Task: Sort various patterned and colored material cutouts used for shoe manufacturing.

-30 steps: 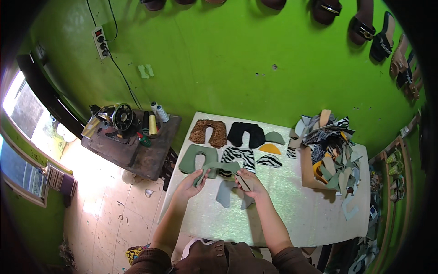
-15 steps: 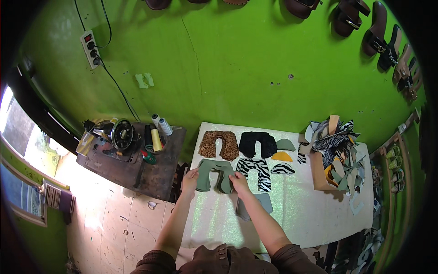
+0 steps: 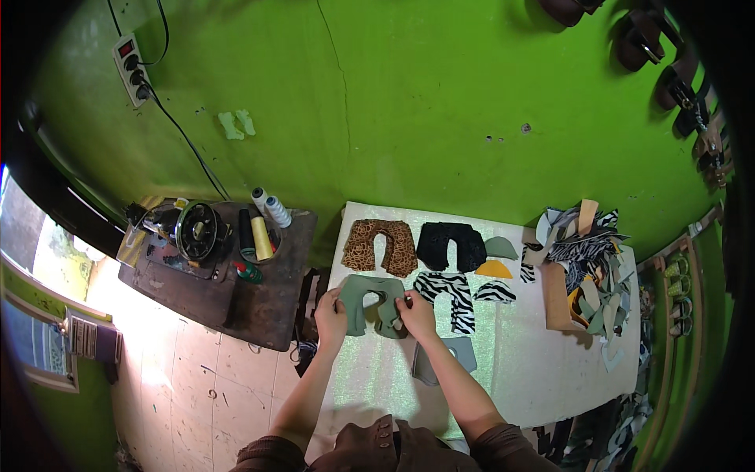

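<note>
A sage-green U-shaped piece (image 3: 355, 308), which looks like a cut shoe upper, is between my hands above the white table (image 3: 370, 393). My left hand (image 3: 331, 316) grips its left edge, and my right hand (image 3: 417, 314) pinches its right leg. Beyond it lie a leopard-print U-shaped piece (image 3: 361, 245) and a black one (image 3: 435, 245). A zebra-print piece (image 3: 462, 307) is just right of my right hand. Grey flat pieces (image 3: 464, 351) lie partly under my right forearm. Farther right sit small half-round pieces: green (image 3: 501, 248), yellow (image 3: 494, 270) and zebra-print (image 3: 495, 292).
A cardboard box (image 3: 560, 303) overflows with offcuts at the table's right. On the dark bench (image 3: 263, 307) at left stand a sewing machine (image 3: 197, 230), thread cones (image 3: 277, 211) and a green bottle (image 3: 248, 272). Sandals (image 3: 641, 43) hang on the green wall; a power strip (image 3: 131, 69) is at upper left.
The whole view has shifted slightly, with the wall shoes moving up and out. Both hands keep hold of the green piece, which has turned a little.
</note>
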Action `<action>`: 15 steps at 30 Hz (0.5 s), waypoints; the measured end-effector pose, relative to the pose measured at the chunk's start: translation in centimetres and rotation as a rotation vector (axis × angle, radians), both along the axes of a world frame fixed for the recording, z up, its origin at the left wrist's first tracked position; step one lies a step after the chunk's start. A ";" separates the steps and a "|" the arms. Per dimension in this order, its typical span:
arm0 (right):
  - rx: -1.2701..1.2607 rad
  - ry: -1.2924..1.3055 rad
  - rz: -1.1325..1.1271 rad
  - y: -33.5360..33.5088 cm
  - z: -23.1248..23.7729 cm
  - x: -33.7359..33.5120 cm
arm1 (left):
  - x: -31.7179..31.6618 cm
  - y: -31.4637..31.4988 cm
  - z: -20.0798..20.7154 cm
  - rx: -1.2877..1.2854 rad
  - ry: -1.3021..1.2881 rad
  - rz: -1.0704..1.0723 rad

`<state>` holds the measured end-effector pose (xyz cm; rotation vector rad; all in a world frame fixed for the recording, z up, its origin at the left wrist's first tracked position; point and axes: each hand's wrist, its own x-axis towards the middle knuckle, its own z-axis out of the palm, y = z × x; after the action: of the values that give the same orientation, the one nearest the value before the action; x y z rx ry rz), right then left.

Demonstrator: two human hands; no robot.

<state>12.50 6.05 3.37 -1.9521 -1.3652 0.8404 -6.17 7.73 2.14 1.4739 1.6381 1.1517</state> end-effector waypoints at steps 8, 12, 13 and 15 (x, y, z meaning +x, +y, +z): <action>0.256 -0.254 0.000 -0.5 1.1 -0.9 | 1.2 0.2 3.0 0.229 0.565 -0.272; 0.386 -0.369 0.179 0.1 1.2 -1.3 | 2.3 0.9 1.5 0.338 0.823 -0.472; 0.406 -0.379 0.239 0.1 1.1 -1.2 | 2.6 0.9 1.2 0.330 0.898 -0.498; 0.403 -0.380 0.276 0.0 0.7 -1.0 | 2.9 1.1 0.2 0.290 0.936 -0.489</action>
<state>11.47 6.07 4.11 -1.6784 -1.8901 0.2753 -3.31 8.82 2.32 2.6762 1.5031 0.4212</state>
